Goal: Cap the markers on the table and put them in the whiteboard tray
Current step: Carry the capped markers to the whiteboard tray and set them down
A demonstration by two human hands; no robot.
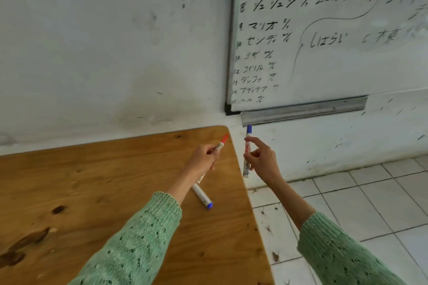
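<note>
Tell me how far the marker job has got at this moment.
Two capped markers are in hand: the left hand holds the red-capped marker, the right hand the blue-capped marker, raised toward the whiteboard tray. No marker shows in the tray. Another blue-ended marker lies on the table, to be collected.

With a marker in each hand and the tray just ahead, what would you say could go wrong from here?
1. The tray is narrow; the blue-capped marker, pinched only by fingertips of the right hand, might miss it and drop to the tiled floor.
2. A third marker lies on the table half hidden under the left hand, which holds the red-capped marker; it may be forgotten.
</note>
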